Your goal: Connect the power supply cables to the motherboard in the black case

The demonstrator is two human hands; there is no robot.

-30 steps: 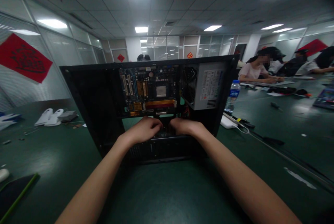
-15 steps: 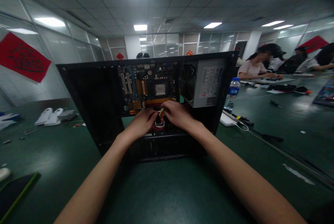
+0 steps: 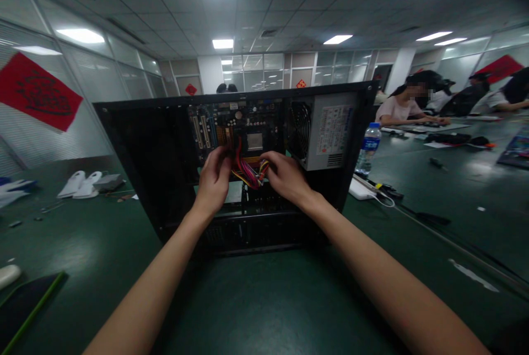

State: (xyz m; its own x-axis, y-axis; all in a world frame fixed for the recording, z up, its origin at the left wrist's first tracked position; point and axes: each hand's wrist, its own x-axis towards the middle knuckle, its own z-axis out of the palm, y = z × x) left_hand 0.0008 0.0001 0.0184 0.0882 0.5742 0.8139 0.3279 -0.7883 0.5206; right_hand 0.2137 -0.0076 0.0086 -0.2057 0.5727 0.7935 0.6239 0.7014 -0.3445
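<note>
Both hands up from case (image 3: 140, 178) floor since second ago. Cables (image 3: 247, 172) now lifted before motherboard (image 3: 252, 123), mid-case. Left hand (image 3: 214, 177) fingers closed on red strand; right hand (image 3: 286, 177) fingers pinching bundle end.

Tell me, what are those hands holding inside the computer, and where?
A bundle of coloured wires: the right hand pinches its right end, the left hand seems to grip its upper end.

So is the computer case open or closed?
Open. The computer case has no side panel on, so its motherboard and power supply show.
</note>
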